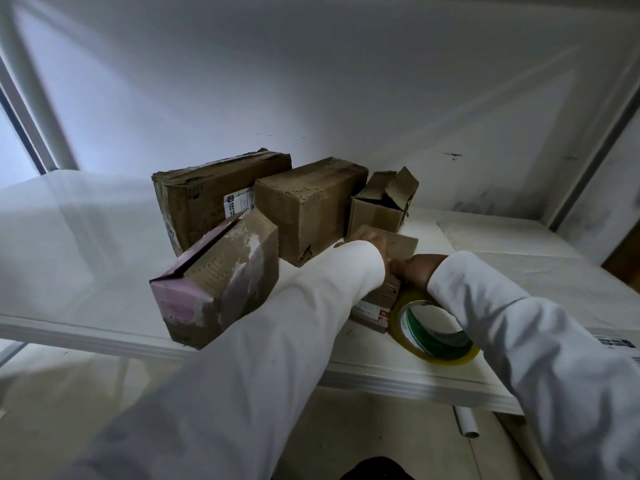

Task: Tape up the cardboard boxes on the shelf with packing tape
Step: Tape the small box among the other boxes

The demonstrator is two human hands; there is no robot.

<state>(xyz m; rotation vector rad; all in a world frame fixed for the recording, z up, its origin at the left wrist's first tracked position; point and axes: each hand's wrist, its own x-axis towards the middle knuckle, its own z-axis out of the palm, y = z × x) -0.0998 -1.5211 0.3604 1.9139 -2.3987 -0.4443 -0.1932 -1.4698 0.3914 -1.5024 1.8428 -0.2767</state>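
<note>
Both hands meet on a small flat cardboard box [398,245] lying on the white shelf [381,372]. The left hand [375,241], mostly hidden by its white sleeve [277,341], rests on the box's far end; the right hand [417,270] presses its near side, fingers hidden. Just below the right hand's fingers lies a roll of packing tape [433,332], touching the box. Beyond the fingers stands an open-flapped box [381,206]; to their left stand two closed brown boxes [304,209] and a pink-sided box [214,282].
</note>
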